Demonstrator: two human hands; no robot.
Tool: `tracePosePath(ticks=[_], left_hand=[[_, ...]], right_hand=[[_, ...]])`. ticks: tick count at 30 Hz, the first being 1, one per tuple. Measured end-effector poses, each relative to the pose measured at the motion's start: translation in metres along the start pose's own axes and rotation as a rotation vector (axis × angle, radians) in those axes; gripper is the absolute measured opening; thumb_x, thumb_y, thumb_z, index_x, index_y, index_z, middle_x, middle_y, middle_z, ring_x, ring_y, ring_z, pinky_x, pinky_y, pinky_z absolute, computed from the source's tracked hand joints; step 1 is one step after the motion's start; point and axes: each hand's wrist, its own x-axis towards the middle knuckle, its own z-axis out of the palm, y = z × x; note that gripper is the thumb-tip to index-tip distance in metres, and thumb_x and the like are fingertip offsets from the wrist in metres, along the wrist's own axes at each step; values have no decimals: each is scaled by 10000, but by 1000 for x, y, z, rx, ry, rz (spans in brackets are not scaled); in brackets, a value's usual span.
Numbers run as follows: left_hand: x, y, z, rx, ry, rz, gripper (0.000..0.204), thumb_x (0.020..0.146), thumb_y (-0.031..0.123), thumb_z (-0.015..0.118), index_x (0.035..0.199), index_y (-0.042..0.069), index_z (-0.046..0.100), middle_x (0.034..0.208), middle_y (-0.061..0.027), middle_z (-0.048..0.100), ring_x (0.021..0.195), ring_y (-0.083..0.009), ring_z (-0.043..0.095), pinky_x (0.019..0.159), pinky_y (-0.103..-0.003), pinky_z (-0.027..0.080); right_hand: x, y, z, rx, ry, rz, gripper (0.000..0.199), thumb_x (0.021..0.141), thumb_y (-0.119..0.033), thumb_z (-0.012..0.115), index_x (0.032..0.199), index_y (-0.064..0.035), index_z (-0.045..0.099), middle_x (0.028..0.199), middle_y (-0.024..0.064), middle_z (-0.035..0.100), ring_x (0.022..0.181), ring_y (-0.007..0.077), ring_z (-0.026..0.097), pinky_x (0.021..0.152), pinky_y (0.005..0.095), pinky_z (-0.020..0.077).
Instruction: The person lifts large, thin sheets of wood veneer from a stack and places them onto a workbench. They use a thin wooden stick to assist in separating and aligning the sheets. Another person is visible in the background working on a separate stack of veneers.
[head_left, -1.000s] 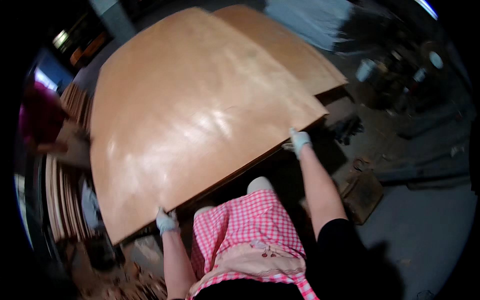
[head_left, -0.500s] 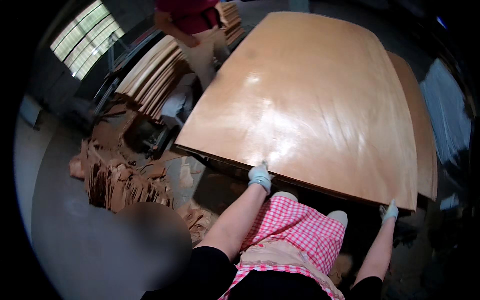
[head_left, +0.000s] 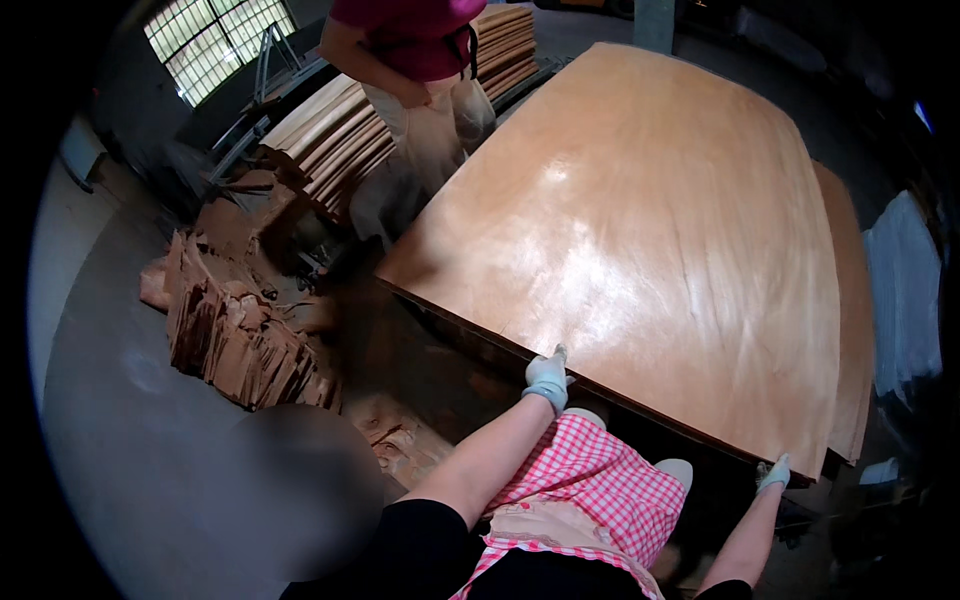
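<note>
A large, smooth, light-brown wood sheet (head_left: 640,230), shiny under the light, spreads out in front of me. My left hand (head_left: 549,380), in a pale glove, grips its near edge around the middle, thumb on top and fingers hidden below. At the near right corner my right hand (head_left: 773,473), also gloved, clasps the same edge with its thumb over the top. The underside of the sheet is dark, and I cannot tell how many layers lie beneath.
Another brown sheet (head_left: 848,310) sticks out on the right, beside a translucent bluish covering (head_left: 903,290). A person in a maroon top (head_left: 415,50) stands at the far left side. Behind them lie stacked boards (head_left: 330,140). Torn veneer scraps (head_left: 235,335) are piled on the left floor.
The view has shifted. In it, the sheet's near right corner and my right hand sit lower, and my left hand slightly lower and further right. Both hands keep their grip.
</note>
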Motion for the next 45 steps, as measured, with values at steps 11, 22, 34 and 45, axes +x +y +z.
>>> tracePosePath(ticks=[11, 22, 34, 45], left_hand=[[8, 27, -147, -541, -277, -290, 222, 934, 140, 541, 1090, -16, 568, 1038, -158, 644, 966, -317, 627, 769, -406, 560], [-82, 18, -75, 144, -510, 426, 306, 958, 108, 560, 1229, -29, 521, 1094, -133, 638, 968, -191, 641, 802, -292, 535], [-179, -56, 197, 1112, -1068, 1393, 927, 747, 389, 752, 1407, -84, 305, 1313, -291, 499, 1221, -387, 496, 1012, -401, 418], [-154, -56, 245, 1123, -1136, 845, 389, 833, 194, 701, 1180, 27, 642, 980, -107, 721, 858, -159, 689, 763, -281, 525]], right_hand=[[-49, 21, -14, 460, -228, 57, 541, 879, -435, 635, 1254, -70, 495, 1171, 101, 555, 1012, 255, 569, 824, 351, 553], [-147, -67, 30, 334, -125, -428, 506, 877, -518, 613, 1173, -109, 574, 957, 28, 551, 846, 135, 523, 677, 323, 479], [-159, -48, 68, 611, -390, -385, 562, 947, -489, 531, 1352, -101, 489, 816, -55, 494, 666, 45, 429, 675, 299, 445], [-164, -42, 102, -33, -144, -878, 733, 908, -469, 588, 1392, 46, 392, 1436, 231, 399, 1350, 319, 372, 1118, 355, 289]])
